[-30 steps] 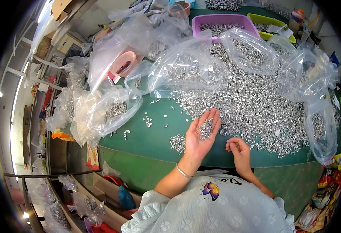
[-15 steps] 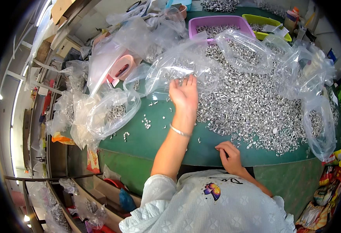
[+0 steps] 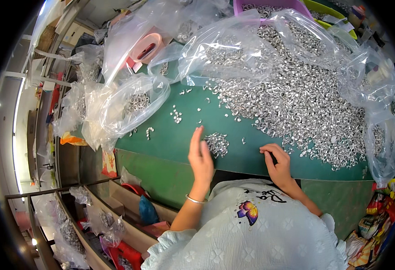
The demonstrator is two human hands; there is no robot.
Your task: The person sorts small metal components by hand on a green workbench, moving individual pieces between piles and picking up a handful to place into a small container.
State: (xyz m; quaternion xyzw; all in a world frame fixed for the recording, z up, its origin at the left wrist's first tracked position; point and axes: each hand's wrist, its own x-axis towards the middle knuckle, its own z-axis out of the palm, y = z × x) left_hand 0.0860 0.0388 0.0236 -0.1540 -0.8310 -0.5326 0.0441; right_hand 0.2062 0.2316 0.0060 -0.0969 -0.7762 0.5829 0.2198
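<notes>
Head view: a green worktop (image 3: 170, 141) fills the middle of the frame, seen from above. The left hand (image 3: 200, 155) sits at lower centre, standing on its edge with fingers straight and together, thumb side up. Its grip is apart and holds nothing. The fingertips lie just beside a small pile of silver metal pieces (image 3: 217, 144), which rests on the worktop immediately right of the hand, near the front edge. A thin bracelet (image 3: 195, 199) circles the left wrist.

The right hand (image 3: 276, 163) rests at lower right of centre, on the front edge of the worktop. Its fingers are curled inward, the tips pressed together; whether a piece sits between them cannot be told. It lies well apart from the small pile and just below the edge of the large heap of metal pieces (image 3: 296, 99), which spreads across the upper right of the frame.

Clear plastic bags (image 3: 233, 49) lie over the upper part of the heap. An open bag (image 3: 130, 105) with some pieces inside sits at left of centre. A few loose pieces (image 3: 176, 116) are scattered between this bag and the heap. A purple tray (image 3: 269, 5) stands at the top edge.
</notes>
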